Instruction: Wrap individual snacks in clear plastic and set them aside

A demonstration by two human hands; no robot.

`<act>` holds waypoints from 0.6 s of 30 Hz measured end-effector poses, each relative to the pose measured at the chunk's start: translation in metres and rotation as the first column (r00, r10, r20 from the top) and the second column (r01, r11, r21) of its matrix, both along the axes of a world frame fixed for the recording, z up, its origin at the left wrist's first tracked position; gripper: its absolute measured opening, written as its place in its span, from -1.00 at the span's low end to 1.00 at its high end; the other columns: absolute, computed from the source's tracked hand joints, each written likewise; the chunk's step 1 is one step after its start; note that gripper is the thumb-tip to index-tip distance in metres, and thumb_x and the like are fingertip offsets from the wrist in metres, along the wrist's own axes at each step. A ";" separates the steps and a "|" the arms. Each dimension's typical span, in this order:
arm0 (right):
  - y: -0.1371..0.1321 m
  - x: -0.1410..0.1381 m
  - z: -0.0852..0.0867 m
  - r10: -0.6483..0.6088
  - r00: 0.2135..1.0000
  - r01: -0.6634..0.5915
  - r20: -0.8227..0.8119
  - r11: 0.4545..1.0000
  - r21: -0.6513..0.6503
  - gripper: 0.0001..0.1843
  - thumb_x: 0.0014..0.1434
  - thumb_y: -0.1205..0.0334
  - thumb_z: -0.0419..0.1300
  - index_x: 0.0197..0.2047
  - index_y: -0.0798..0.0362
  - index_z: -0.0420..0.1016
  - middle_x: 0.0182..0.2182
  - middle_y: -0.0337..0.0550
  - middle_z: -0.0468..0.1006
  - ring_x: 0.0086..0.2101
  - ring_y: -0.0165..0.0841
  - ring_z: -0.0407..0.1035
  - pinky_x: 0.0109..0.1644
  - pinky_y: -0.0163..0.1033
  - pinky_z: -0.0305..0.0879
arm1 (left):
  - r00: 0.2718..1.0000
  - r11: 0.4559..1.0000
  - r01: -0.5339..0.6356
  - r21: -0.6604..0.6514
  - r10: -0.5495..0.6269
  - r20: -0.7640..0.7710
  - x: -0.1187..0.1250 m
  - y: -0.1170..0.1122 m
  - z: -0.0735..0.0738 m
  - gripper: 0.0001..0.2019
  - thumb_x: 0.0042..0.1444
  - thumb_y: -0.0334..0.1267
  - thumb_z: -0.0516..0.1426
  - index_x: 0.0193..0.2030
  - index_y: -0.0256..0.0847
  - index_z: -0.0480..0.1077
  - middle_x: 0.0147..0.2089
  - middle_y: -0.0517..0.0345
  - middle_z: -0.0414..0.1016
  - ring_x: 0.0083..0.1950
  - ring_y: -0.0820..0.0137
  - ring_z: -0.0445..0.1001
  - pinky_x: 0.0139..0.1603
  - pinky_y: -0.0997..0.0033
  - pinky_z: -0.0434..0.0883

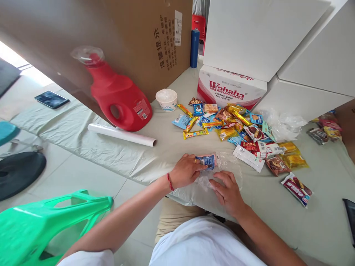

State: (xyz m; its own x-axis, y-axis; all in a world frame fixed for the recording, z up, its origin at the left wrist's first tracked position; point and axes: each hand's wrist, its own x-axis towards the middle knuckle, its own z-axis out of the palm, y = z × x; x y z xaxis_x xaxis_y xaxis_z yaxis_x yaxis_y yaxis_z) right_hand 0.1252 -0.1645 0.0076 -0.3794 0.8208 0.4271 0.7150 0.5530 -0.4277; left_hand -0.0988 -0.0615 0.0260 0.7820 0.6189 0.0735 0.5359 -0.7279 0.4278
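My left hand (186, 169), a red cord round its wrist, grips the left side of a small blue snack packet (208, 162). Its index finger lies across the packet, and the thumb is hidden. A clear plastic bag (227, 162) spreads around and beneath the packet, reaching to its right. Over the near part of that bag, my right hand (227, 191) is open, fingers bent and apart, touching or just above the film. Beyond both hands lies a pile of wrapped snacks (226, 122). A white sachet (249, 158) is right of the bag.
A red jug (122, 98), a white roll (122, 135) and a paper cup (166, 99) stand or lie to the left. Behind the snacks are a Wahaha box (231, 88) and a large brown carton (133, 40). A green stool (55, 214) is on the floor.
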 end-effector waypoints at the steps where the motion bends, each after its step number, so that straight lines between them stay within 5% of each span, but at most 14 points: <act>1: 0.007 0.000 0.006 0.008 1.000 -0.008 -0.023 1.000 -0.017 -0.73 0.36 0.40 0.12 0.03 -0.05 0.53 -0.04 -0.03 0.50 -0.03 -0.19 0.32 0.05 -0.04 0.36 | 1.000 1.000 0.005 -0.004 -0.005 -0.001 0.001 0.000 0.001 -0.62 0.22 -0.40 0.09 0.09 -0.01 0.56 -0.27 0.07 0.57 -0.14 0.21 0.37 -0.18 0.21 0.16; 5: 0.051 -0.001 0.021 0.007 0.999 -0.014 -0.053 0.991 -0.135 -0.76 0.42 0.28 0.07 0.00 -0.05 0.55 -0.16 -0.10 0.51 -0.17 -0.29 0.41 -0.10 -0.18 0.38 | 1.000 1.000 0.021 -0.001 -0.021 0.006 0.005 0.001 0.003 -0.69 0.20 -0.41 0.09 -0.03 -0.05 0.58 -0.27 0.08 0.56 -0.15 0.22 0.36 -0.19 0.23 0.16; 9: 0.092 -0.010 0.015 0.041 0.996 -0.020 0.084 0.972 -0.235 -0.73 0.44 0.21 0.05 -0.01 -0.07 0.58 -0.23 -0.15 0.46 -0.27 -0.35 0.43 -0.23 -0.28 0.33 | 0.995 0.999 -0.012 -0.046 0.016 0.101 -0.002 0.001 0.001 -0.73 0.16 -0.43 0.07 -0.14 -0.14 0.57 -0.29 0.07 0.53 -0.18 0.23 0.39 -0.18 0.25 0.24; 13: 0.099 -0.016 0.002 0.053 0.991 -0.020 0.122 0.967 -0.254 -0.72 0.45 0.16 0.04 0.02 -0.05 0.57 -0.27 -0.16 0.46 -0.31 -0.35 0.44 -0.27 -0.30 0.29 | 0.871 0.947 -0.174 -0.270 0.276 0.407 -0.033 -0.013 -0.005 -0.60 0.22 -0.39 -0.03 0.08 -0.15 0.51 -0.32 0.12 0.48 -0.26 0.31 0.42 -0.13 0.30 0.37; 15: 0.095 -0.018 -0.003 0.022 0.995 0.002 0.097 0.969 -0.246 -0.71 0.46 0.14 0.04 0.02 -0.06 0.57 -0.27 -0.16 0.47 -0.31 -0.34 0.44 -0.26 -0.29 0.29 | 0.796 0.932 -0.223 -0.286 0.344 0.498 -0.046 -0.028 -0.009 -0.52 0.17 -0.36 0.00 0.23 -0.17 0.40 -0.18 0.05 0.51 -0.10 0.24 0.46 0.02 0.20 0.41; 18: 0.090 -0.019 -0.003 -0.006 0.999 0.015 0.036 0.964 -0.264 -0.71 0.46 0.13 0.03 0.00 -0.07 0.58 -0.27 -0.16 0.48 -0.32 -0.35 0.44 -0.23 -0.28 0.30 | 0.820 0.966 -0.240 -0.092 0.252 0.514 -0.046 -0.051 -0.017 -0.36 0.09 -0.28 0.15 0.36 -0.15 0.25 0.23 -0.11 0.44 0.33 0.00 0.29 0.39 -0.15 0.16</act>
